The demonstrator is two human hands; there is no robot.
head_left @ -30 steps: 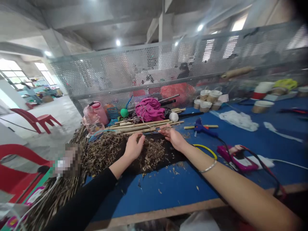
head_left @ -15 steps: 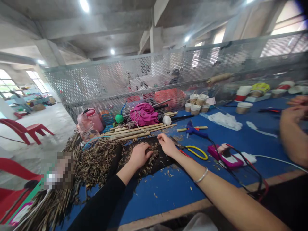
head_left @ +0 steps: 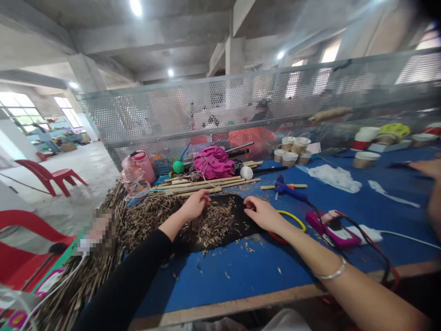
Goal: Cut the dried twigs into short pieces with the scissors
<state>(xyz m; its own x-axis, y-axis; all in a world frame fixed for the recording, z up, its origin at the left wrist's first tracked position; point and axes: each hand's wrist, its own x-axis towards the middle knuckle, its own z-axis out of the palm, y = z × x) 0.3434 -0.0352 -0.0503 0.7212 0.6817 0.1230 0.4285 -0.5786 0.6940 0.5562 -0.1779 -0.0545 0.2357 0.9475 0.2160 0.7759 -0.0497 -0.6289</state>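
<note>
My left hand (head_left: 195,206) hovers at the left side of a small heap of dry brown plant bits (head_left: 214,223), its fingers loosely bent and apart. That heap lies on a black cloth (head_left: 243,220) spread over the blue table. By the cloth's right edge is my right hand (head_left: 263,214), fingers curved with a gap to the thumb and nothing visible between them. A larger pile of the same dry bits (head_left: 148,220) adjoins on the left. Partly behind my right hand lie yellow-handled pliers or scissors (head_left: 292,219), mostly hidden.
Thin wooden sticks (head_left: 193,186) lie behind the cloth, near a magenta cloth bundle (head_left: 213,163) and a white ball (head_left: 246,173). Rightward are a blue glue gun (head_left: 285,189), a purple power strip (head_left: 332,230) with cables and several paper cups (head_left: 291,149). A co-worker's hand (head_left: 425,168) shows far right.
My hands have moved apart, the left one leftward and slightly away, the right one rightward. More of the heap on the black cloth shows between them. The view has shifted a little.
</note>
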